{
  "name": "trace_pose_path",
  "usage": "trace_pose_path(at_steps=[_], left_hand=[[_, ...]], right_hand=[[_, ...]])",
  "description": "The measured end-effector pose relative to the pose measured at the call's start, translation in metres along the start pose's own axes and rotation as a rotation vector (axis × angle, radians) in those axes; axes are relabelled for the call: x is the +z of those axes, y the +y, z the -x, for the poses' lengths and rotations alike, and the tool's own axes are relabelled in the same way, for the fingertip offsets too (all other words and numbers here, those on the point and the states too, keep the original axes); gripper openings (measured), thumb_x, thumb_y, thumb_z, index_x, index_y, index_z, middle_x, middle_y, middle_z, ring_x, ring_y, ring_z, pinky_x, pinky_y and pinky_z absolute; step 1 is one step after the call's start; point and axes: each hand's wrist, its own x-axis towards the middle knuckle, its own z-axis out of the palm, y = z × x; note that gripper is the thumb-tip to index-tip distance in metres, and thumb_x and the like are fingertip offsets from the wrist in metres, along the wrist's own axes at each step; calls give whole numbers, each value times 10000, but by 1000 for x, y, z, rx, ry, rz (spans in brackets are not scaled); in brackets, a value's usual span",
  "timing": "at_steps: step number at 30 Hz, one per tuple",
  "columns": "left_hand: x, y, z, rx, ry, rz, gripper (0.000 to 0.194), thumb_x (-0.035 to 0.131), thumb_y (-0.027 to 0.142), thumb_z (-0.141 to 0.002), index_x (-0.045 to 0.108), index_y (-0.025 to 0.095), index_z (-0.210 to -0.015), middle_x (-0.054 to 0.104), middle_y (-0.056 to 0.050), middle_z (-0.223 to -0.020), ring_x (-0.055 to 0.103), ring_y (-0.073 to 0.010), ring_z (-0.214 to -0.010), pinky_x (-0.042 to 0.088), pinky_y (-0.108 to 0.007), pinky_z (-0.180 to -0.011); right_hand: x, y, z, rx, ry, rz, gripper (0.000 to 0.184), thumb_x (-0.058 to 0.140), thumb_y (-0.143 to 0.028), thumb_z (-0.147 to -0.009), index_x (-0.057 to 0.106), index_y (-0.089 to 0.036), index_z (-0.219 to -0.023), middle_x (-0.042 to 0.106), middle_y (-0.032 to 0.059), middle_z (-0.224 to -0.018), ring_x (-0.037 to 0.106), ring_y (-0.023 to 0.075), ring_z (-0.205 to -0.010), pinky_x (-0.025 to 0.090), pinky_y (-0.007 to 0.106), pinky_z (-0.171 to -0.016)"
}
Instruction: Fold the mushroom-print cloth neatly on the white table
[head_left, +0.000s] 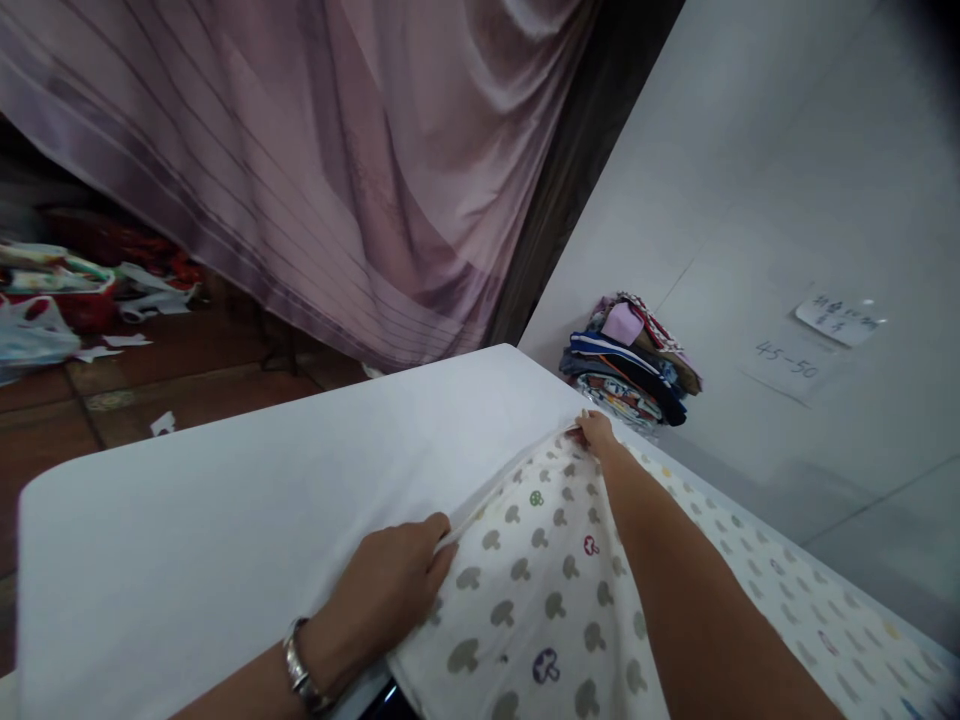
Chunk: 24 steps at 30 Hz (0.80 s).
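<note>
From here I can read "45-50" on a sheet on the wall — the note above bears writing too blurred.

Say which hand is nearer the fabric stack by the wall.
Right. The right hand, pinching the mushroom-print cloth, is just short of the fabric stack; the left hand, gripping the same cloth edge, is farther back and to the left.

Dim, greyish light, slight blur
</note>
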Motion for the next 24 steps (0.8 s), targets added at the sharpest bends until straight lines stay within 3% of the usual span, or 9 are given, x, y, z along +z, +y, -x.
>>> trace_pose_path(at_steps=[3,8,14,19,22,24], left_hand=[[-3,0,0,-65,-1,-45,279,289,365,-891,523,213,-900,649,-51,-781,599,-219,-700,377,-312,-603],[-1,-3,0,-61,18,-69,253,304,349,-879,515,209,-885,652,-53,-788,601,-219,-717,375,-313,-602],[4,-7,-1,-33,59,-59,257,305,355,-874,512,205,-866,652,-51,-767,593,-203,-686,340,-299,-570],[1,-5,-2,-38,32,-60,228,331,343,-866,515,209,-881,658,-53,-783,595,-212,-690,339,-299,-569],[-3,-3,-1,-41,28,-55,212,339,329,-867,515,212,-887,654,-48,-786,593,-202,-697,345,-291,-581],[-3,-3,-1,-59,22,-57,204,351,329,-862,515,212,-891,650,-45,-786,593,-195,-703,350,-286,-588]], right_hand=[[3,-5,2,69,-51,-151,319,516,-313,-905,511,-151,-1179,605,68,-1041,615,149,-836,534,314,-708],[2,-6,7,90,-61,-275,535,478,-225,-894,260,-124,-1371,680,43,-826,653,107,-649,522,182,-551],[3,-3,13,47,-15,-176,538,466,-192,-847,328,-112,-1361,689,67,-831,642,109,-604,495,176,-511],[8,-5,17,-120,25,26,391,467,-161,-814,560,-161,-1193,671,59,-1028,638,145,-885,488,198,-733],[12,-8,18,-225,31,168,294,517,-183,-796,645,-187,-1061,637,64,-1131,545,184,-1096,400,242,-916],[14,-11,19,-273,26,248,241,526,-192,-798,674,-174,-988,629,89,-1141,518,201,-1130,354,264,-963]])
